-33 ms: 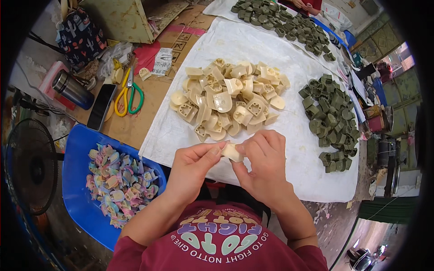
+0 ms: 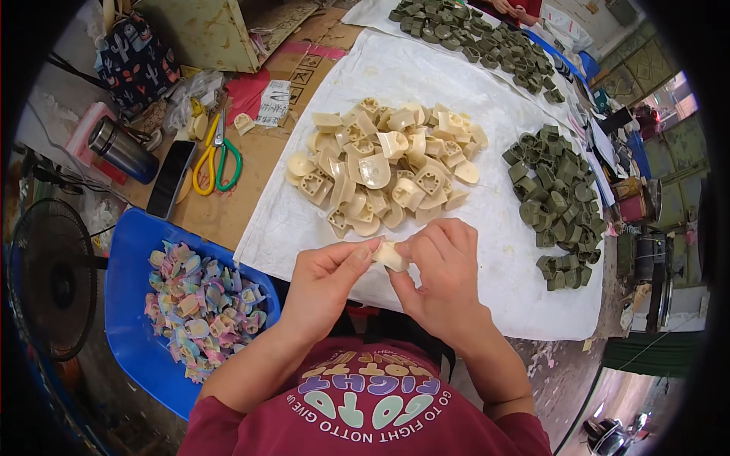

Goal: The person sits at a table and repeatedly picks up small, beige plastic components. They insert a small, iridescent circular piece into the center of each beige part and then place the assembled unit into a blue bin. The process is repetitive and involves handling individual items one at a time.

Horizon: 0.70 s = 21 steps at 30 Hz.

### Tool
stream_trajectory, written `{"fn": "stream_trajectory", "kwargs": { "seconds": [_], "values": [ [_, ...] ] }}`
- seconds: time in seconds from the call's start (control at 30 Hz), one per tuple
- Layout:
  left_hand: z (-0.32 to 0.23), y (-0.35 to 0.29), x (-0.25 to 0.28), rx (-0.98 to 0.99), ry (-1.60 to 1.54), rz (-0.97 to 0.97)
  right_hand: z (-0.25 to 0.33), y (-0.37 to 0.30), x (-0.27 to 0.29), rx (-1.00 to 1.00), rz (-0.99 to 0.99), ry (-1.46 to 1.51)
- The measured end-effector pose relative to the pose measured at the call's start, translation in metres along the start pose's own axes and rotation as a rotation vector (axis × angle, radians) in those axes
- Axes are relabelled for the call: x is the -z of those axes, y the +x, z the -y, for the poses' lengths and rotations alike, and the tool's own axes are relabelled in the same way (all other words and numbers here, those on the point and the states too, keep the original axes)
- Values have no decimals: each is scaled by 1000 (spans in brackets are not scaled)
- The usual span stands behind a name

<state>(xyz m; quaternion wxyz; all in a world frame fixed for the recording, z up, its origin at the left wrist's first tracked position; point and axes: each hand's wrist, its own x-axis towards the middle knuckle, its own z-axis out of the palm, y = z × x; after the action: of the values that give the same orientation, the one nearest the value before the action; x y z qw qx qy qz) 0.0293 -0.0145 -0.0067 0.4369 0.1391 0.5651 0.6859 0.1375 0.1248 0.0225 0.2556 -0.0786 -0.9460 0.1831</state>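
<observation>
Between my two hands, just in front of my chest, is a small cream moulded piece (image 2: 391, 257). My left hand (image 2: 328, 280) pinches its left end between thumb and fingertips. On its other side, the thumb and curled fingers of my right hand (image 2: 442, 272) grip the piece, covering part of it. Right beyond my fingers lies a heap of similar cream pieces (image 2: 374, 172), some rounded and smooth, others showing a square hollow underside. They rest on a white cloth (image 2: 293, 220) spread over the table.
Dark green pieces (image 2: 559, 201) lie in a pile at the right, with more at the far end near another person's hands (image 2: 518, 13). A blue tub (image 2: 125, 304) of pastel scraps stands at the left. Scissors (image 2: 220, 152), a phone (image 2: 170, 180) and a tumbler (image 2: 124, 150) lie beyond it.
The cream piece has tilted slightly between my fingers, and my right hand has shifted a touch. The heaps and tools stay as they were.
</observation>
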Motion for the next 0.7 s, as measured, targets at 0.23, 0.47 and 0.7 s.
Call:
{"fn": "stream_trajectory", "kwargs": {
  "seconds": [0.23,0.47,0.7],
  "values": [
    [-8,14,17,141,-115,244,-18,-6,4,149,-33,133],
    [-22,31,25,124,-8,387,-16,-2,-4,163,-28,289],
    [-25,34,26,97,59,346,-17,-11,-14,-110,-58,564]
  ]
}}
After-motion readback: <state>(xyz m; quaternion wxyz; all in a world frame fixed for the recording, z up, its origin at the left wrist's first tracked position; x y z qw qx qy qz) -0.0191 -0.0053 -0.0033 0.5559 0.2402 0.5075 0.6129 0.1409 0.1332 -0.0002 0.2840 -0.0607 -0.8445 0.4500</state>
